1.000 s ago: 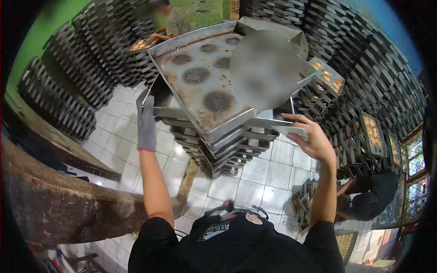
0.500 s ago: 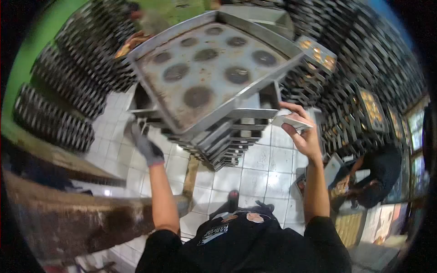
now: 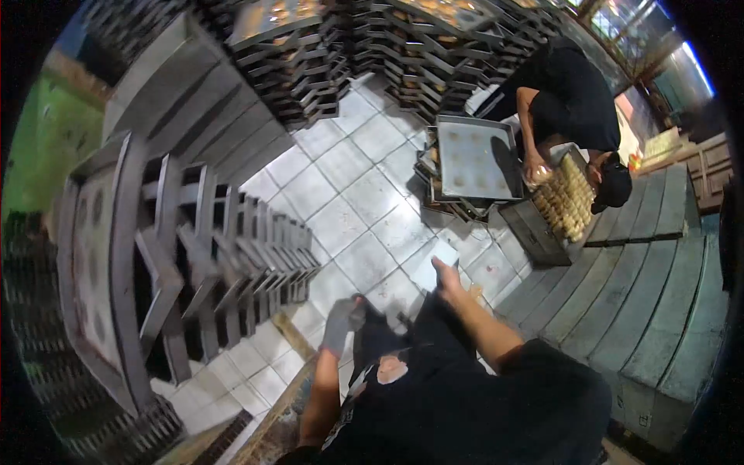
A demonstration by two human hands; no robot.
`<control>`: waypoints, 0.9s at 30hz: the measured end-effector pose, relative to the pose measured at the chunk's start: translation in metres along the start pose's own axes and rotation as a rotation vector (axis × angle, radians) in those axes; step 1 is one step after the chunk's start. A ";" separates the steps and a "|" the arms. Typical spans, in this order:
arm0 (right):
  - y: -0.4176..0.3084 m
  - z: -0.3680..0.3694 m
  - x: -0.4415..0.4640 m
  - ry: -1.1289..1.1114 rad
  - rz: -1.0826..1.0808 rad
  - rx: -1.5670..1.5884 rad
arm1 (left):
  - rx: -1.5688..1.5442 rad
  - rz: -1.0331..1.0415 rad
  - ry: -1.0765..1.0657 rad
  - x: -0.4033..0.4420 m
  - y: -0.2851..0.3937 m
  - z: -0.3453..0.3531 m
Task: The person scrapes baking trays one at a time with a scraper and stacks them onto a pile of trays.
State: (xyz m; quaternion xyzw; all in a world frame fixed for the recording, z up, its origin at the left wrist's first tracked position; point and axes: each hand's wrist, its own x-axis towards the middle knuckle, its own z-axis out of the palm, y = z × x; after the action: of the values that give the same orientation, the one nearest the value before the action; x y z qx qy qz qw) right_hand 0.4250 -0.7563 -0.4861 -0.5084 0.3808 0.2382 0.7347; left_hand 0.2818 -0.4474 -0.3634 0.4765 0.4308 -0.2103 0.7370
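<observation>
My right hand [image 3: 451, 285] is closed on a flat white rectangular piece [image 3: 435, 262] and hangs over the tiled floor in front of my body. The thumb lies on its near edge. What the piece is I cannot make out. My left hand [image 3: 341, 324], in a grey glove, hangs low beside my leg. Motion smears its fingers, and nothing shows clearly in it. To the left stands a tall stack of metal trays [image 3: 167, 267], set crosswise on one another, apart from both hands. Its top tray [image 3: 94, 263] has dark round marks.
A co-worker in black [image 3: 570, 97] bends over a metal box [image 3: 535, 232] of small golden baked pieces [image 3: 566, 200]. Beside it, a tray [image 3: 478, 159] tops a low stack. Grey metal boxes [image 3: 628, 302] line the right. More tray stacks [image 3: 434, 66] stand at the back.
My view has swung right, so the tray stack now lies to the left. Both hands have come away from it and lowered. The white piece stays in my right hand.
</observation>
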 end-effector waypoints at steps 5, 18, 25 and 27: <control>-0.040 -0.124 0.040 0.197 0.015 -0.079 | 0.556 0.139 -0.264 0.128 0.021 0.206; -0.023 -0.335 0.130 0.247 0.201 0.119 | -0.602 -0.254 -0.117 0.672 -0.220 0.662; -0.062 -0.346 0.135 0.162 0.387 0.033 | 0.019 0.605 -0.018 0.649 -0.194 0.612; -0.064 -0.337 0.132 -0.021 0.340 -0.149 | 0.818 1.173 0.095 0.608 -0.149 0.539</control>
State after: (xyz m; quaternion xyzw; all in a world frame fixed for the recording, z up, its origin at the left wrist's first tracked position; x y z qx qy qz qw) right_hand 0.4442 -1.0978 -0.6201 -0.4872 0.4351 0.3917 0.6480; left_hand 0.7369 -0.9302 -0.8544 0.8763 0.0221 0.0967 0.4714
